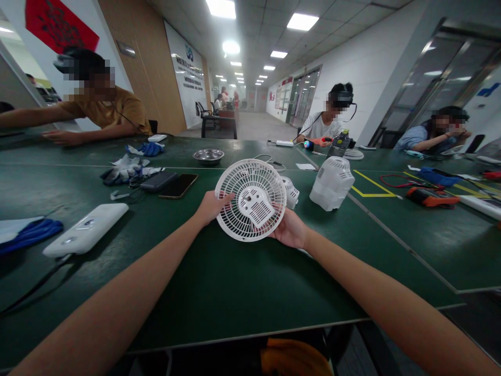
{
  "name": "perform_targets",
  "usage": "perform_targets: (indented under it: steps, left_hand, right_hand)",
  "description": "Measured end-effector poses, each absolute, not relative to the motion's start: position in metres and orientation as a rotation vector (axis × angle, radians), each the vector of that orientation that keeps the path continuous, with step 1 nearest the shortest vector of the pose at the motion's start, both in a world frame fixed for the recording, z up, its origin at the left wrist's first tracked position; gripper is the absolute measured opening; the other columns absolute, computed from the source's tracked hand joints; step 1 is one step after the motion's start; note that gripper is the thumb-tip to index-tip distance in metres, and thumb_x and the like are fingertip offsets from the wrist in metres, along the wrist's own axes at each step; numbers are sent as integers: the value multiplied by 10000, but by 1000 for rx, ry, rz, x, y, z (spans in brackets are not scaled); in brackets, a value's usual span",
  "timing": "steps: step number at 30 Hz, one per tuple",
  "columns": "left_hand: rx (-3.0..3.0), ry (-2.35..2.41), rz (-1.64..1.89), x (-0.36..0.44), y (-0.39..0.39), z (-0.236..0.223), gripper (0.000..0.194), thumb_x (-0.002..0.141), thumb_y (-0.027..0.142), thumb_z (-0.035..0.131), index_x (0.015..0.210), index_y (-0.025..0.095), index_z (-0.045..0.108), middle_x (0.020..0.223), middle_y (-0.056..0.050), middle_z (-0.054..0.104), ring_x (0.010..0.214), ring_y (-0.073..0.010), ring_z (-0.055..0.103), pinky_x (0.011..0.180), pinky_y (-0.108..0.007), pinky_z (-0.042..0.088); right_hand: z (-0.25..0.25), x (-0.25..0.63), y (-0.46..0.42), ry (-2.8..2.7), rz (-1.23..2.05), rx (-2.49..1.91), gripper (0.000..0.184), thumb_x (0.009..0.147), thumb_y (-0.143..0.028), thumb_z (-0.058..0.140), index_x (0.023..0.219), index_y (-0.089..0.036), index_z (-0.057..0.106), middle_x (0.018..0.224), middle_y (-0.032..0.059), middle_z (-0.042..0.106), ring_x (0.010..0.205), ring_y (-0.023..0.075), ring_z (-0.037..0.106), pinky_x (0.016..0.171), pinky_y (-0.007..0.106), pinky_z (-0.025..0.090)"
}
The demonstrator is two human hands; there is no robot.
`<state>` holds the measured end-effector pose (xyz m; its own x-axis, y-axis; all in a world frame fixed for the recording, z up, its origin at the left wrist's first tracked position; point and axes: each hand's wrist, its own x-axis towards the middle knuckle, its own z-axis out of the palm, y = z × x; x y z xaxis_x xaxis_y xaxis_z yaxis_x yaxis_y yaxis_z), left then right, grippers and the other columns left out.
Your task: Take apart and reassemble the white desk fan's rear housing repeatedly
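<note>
A round white fan grille [230, 219] is held up above the green table, its slotted centre plate facing me. My left hand [211, 207] grips its left rim, thumb over the front and the other fingers mostly out of sight. On the lower right, my right hand [291, 228] closes on the rim from behind, so some of its fingers are hidden. Just behind the grille stands a white vented plastic housing [290, 193], partly covered by it. A white cable [270, 161] curls on the table beyond.
To the right stands a translucent plastic container [332, 183]. A metal bowl [208, 156] sits farther back. Leftward lie a phone [179, 186], a white power bank [86, 230] and gloves [127, 171]. An orange multimeter [431, 197] rests at right. Several people sit around the table [235, 287].
</note>
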<state>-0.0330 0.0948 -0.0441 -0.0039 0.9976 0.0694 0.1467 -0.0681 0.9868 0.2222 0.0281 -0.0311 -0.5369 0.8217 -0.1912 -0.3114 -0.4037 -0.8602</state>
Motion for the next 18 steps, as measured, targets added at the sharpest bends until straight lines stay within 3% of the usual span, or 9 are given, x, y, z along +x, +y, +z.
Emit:
perform_targets:
  steps: [11,14,18]
  left_hand:
    - [1422,1239,1167,-33,102,-53,322,923,450,613,920,145,715,817,-84,751,699,-194,704,641,-306,565]
    - [1466,1260,1166,-34,108,-56,404,943,519,542,913,147,698,795,-79,735,630,-168,668,546,-259,514]
    - [1381,1275,1163,-35,111,-57,467,944,584,488,987,157,671,917,-94,730,632,-149,672,499,-225,476]
  right_hand:
    - [-30,223,31,-907,1789,-861,222,940,-435,559,1001,-235,632,969,27,712,824,154,669,759,301,584]
    - [-29,224,33,-972,1640,-884,206,899,-440,610,998,-260,611,950,7,702,810,157,651,700,292,560]
    - [-24,227,33,-1083,1430,-911,275,846,-453,667,1028,-286,549,873,-31,666,721,144,615,591,259,495]
